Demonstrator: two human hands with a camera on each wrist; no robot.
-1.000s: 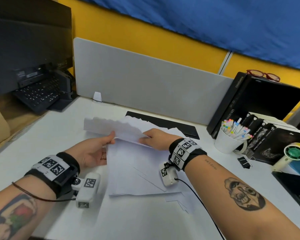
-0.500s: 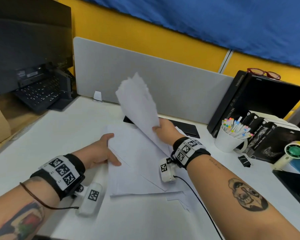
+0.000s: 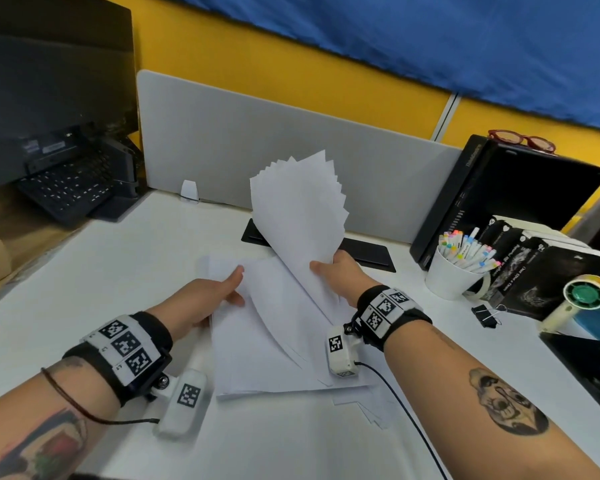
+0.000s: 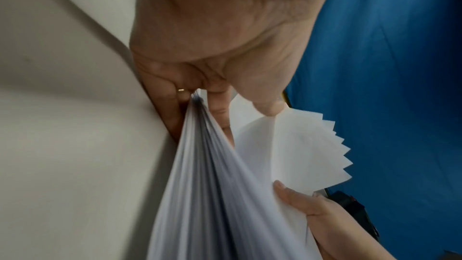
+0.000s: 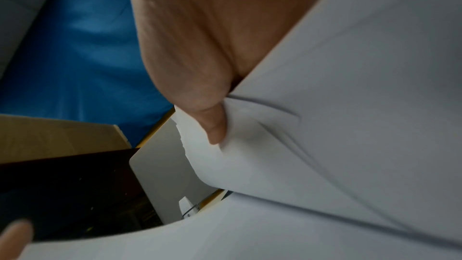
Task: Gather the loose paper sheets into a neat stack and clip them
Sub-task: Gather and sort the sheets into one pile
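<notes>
My right hand pinches the lower corner of a fanned bundle of white sheets and holds it upright above the desk. In the right wrist view the thumb presses into that bundle. A flat pile of sheets lies between my forearms, a few corners sticking out at its near right. My left hand holds the pile's left edge, thumb on top; the left wrist view shows fingers tucked among the sheet edges. A black binder clip lies on the desk at the right, away from both hands.
A white cup of markers, black boxes, a small green-and-cream fan and an upright black case crowd the right side. A grey divider closes the back. A keyboard sits far left.
The fanned bundle went from lying flat in both hands to standing upright in the right hand alone. The left hand let go of it and moved to the flat pile's left edge.
</notes>
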